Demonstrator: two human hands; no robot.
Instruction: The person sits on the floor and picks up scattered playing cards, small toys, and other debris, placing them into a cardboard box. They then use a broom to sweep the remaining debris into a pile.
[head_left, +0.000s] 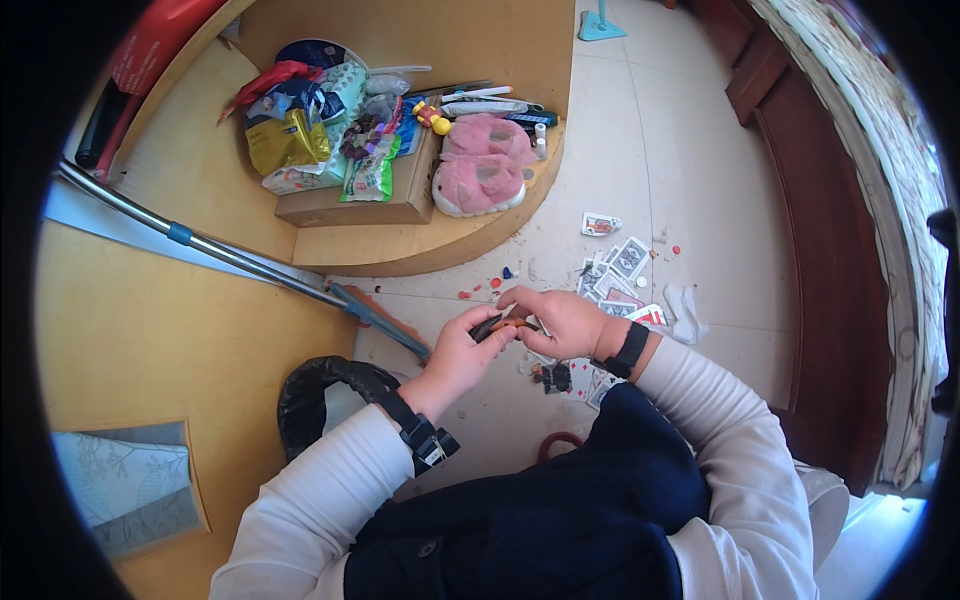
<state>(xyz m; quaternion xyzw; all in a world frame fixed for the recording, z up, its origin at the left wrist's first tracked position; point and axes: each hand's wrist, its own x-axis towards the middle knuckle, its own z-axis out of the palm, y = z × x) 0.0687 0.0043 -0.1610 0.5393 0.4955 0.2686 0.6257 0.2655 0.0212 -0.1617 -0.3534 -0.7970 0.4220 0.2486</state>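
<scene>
Both hands meet above the tiled floor around a small black and orange-brown object (507, 323), partly covered by the fingers; what it is I cannot tell. My left hand (457, 358) pinches its dark end between thumb and fingers. At the other end, my right hand (564, 322) grips it with the thumb, its index finger arched above. Beneath and beyond the right hand, playing cards (630, 258) lie scattered with bits of litter. Close to my left wrist stands a bin lined with a black bag (300, 397).
A broom (382, 322) with a metal handle leans at the left. On the curved wooden shelf (360, 251) are pink plush slippers (480, 187) and a cardboard box (352, 212) with packets on it. Red bottle caps (495, 283) and a white strip (684, 315) lie on the floor.
</scene>
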